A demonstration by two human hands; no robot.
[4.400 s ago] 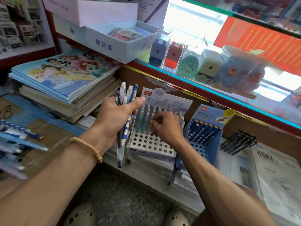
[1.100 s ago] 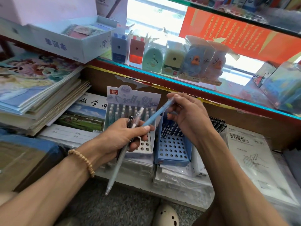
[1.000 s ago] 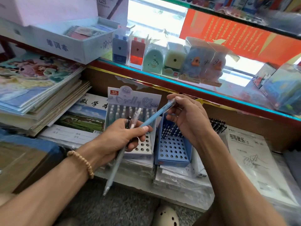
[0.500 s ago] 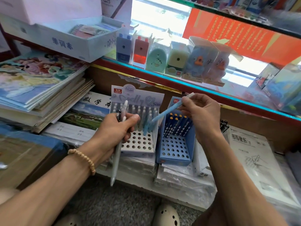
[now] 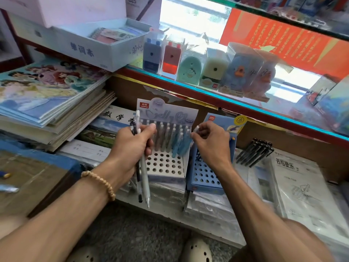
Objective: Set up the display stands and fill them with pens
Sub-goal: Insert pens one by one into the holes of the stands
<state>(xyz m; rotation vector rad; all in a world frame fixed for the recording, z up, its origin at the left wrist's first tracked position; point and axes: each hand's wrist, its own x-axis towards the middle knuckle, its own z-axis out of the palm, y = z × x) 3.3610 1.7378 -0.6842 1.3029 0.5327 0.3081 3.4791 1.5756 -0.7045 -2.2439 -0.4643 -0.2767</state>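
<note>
A white perforated display stand [image 5: 164, 165] leans on the low shelf, its back rows holding several pale and blue pens. Right beside it is a blue display stand [image 5: 204, 173], partly hidden by my right arm. My left hand [image 5: 132, 148] grips a pale pen [image 5: 145, 184] and a dark pen [image 5: 138, 178], tips pointing down, just left of the white stand. With my right hand [image 5: 212, 143] I pinch the top of a light blue pen [image 5: 185, 146] that stands at the white stand's right edge.
Loose black pens [image 5: 254, 153] lie on wrapped notebooks [image 5: 294, 188] at the right. Stacked books [image 5: 49, 103] rise at the left. A glass counter [image 5: 236, 103] above carries boxed sharpeners [image 5: 213, 70] and a white box [image 5: 98, 48]. My shoes [image 5: 196, 250] show on the grey floor.
My right hand drew the light blue pen out of my left hand's bundle, carried it up and right, then lowered it into the white stand. My left hand turned its pens upright.
</note>
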